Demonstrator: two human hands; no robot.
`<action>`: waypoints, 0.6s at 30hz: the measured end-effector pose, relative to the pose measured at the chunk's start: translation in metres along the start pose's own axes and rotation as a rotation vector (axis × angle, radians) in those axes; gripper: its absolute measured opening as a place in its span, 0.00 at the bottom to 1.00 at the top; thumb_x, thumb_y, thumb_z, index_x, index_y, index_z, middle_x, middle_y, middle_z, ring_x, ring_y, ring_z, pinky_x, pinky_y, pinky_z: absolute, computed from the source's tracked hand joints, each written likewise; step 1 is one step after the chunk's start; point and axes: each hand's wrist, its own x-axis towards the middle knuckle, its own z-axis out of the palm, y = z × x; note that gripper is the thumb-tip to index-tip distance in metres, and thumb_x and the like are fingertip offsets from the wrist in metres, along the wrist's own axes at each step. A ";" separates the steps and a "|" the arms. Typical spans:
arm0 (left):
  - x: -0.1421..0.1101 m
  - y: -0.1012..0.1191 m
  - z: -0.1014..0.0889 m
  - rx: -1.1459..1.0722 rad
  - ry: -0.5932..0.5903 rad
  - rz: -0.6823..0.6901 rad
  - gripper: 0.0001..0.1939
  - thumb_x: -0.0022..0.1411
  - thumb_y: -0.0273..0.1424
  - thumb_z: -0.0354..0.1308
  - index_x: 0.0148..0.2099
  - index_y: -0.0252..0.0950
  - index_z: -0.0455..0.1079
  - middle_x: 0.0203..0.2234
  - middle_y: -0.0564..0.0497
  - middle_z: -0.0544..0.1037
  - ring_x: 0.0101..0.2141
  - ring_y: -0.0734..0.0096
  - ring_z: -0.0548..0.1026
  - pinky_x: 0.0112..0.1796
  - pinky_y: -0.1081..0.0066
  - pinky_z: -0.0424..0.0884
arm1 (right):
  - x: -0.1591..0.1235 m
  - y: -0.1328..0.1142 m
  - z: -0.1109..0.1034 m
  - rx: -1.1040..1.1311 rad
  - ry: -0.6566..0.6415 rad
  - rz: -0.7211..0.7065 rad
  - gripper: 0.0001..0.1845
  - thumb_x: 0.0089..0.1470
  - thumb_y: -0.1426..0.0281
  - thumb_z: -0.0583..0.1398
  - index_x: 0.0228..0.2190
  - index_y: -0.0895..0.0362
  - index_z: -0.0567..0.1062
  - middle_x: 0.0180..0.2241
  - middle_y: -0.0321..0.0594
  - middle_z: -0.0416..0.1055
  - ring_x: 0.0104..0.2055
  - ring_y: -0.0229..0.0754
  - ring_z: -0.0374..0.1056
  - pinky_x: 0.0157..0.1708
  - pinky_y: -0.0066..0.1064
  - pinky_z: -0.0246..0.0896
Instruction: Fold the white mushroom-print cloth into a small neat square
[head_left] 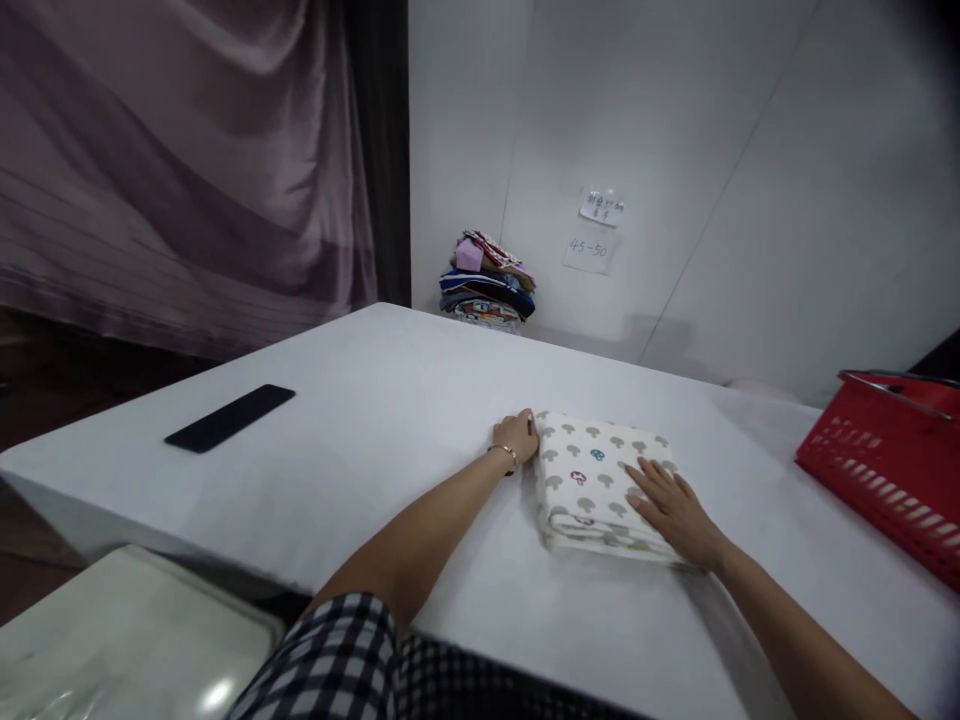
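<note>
A folded white cloth [607, 480] printed with grey, red and blue mushrooms lies in a thick, layered stack on the white table. At its far left corner, my left hand [515, 438] has its fingers curled against the edge, with the fingertips partly hidden. A bracelet circles that wrist. My right hand [675, 512] rests flat on top of the cloth near its right side, fingers spread.
A long black flat object [231, 418] lies on the table [360, 430] at left. A red basket [885, 460] stands at right. Behind the table's far edge is a pile of folded fabrics [487, 280]. Handwritten papers [590, 249] hang on the wall; a curtain [187, 170] hangs left.
</note>
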 end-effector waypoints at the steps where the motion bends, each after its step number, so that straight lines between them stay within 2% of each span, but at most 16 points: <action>1: 0.002 0.000 0.002 0.002 -0.003 0.000 0.28 0.56 0.33 0.53 0.59 0.39 0.58 0.50 0.45 0.72 0.53 0.57 0.65 0.52 0.59 0.58 | -0.001 0.000 0.000 -0.002 0.002 0.002 0.30 0.60 0.50 0.42 0.61 0.46 0.53 0.64 0.39 0.43 0.65 0.49 0.39 0.58 0.52 0.46; 5: 0.013 -0.002 0.004 0.018 0.009 0.003 0.29 0.55 0.30 0.52 0.60 0.40 0.57 0.49 0.47 0.73 0.52 0.61 0.67 0.51 0.62 0.58 | 0.000 -0.003 -0.003 -0.006 -0.019 0.016 0.32 0.60 0.49 0.41 0.61 0.47 0.53 0.64 0.39 0.42 0.65 0.49 0.38 0.59 0.52 0.44; 10: 0.029 -0.002 -0.001 0.028 0.072 0.029 0.16 0.57 0.28 0.49 0.47 0.42 0.71 0.43 0.50 0.77 0.50 0.65 0.68 0.52 0.64 0.55 | -0.001 -0.005 -0.005 -0.007 -0.022 0.001 0.31 0.61 0.50 0.41 0.61 0.46 0.51 0.64 0.38 0.41 0.65 0.48 0.37 0.59 0.52 0.44; 13: 0.037 -0.005 -0.001 0.030 0.088 0.024 0.13 0.57 0.28 0.51 0.41 0.42 0.73 0.39 0.50 0.78 0.48 0.65 0.70 0.53 0.65 0.54 | -0.003 -0.003 -0.002 -0.014 0.010 -0.031 0.30 0.61 0.51 0.43 0.62 0.44 0.50 0.64 0.37 0.41 0.65 0.48 0.38 0.59 0.51 0.45; 18: 0.042 -0.012 -0.002 -0.001 0.068 0.002 0.11 0.57 0.28 0.52 0.40 0.41 0.74 0.36 0.51 0.79 0.43 0.67 0.73 0.50 0.67 0.60 | -0.002 0.000 0.003 -0.010 0.052 -0.061 0.30 0.62 0.52 0.44 0.62 0.43 0.47 0.64 0.38 0.41 0.65 0.49 0.38 0.59 0.52 0.44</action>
